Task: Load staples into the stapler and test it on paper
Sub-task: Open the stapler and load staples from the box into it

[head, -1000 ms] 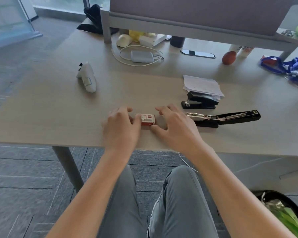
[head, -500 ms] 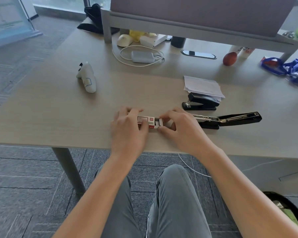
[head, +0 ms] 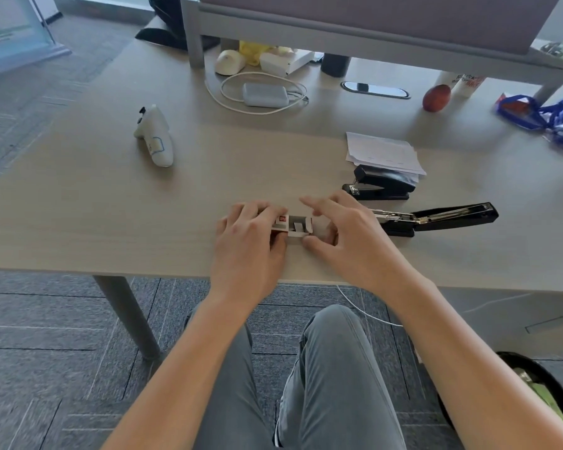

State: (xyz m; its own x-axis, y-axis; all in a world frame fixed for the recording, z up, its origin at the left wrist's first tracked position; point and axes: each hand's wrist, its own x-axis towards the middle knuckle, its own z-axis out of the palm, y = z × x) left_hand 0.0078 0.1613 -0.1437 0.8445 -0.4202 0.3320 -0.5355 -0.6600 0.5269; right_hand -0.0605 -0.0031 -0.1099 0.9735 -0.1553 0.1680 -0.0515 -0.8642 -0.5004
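On the pale wooden counter [head: 95, 206], near its front edge and left of the swung-open black stapler [head: 436, 217], my left hand [head: 247, 248] grips the small red-and-white cardboard staple box [head: 291, 226], whose open tray end my right hand [head: 345, 238] pinches, index finger raised.

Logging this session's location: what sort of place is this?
Probably an office workstation: a wide desk with a partition screen behind it, a cable port set into the top, and grey carpet tiles underneath.

Bare forearms, no sleeves in view; grey trousers [head: 322, 384] (creased at the knees)
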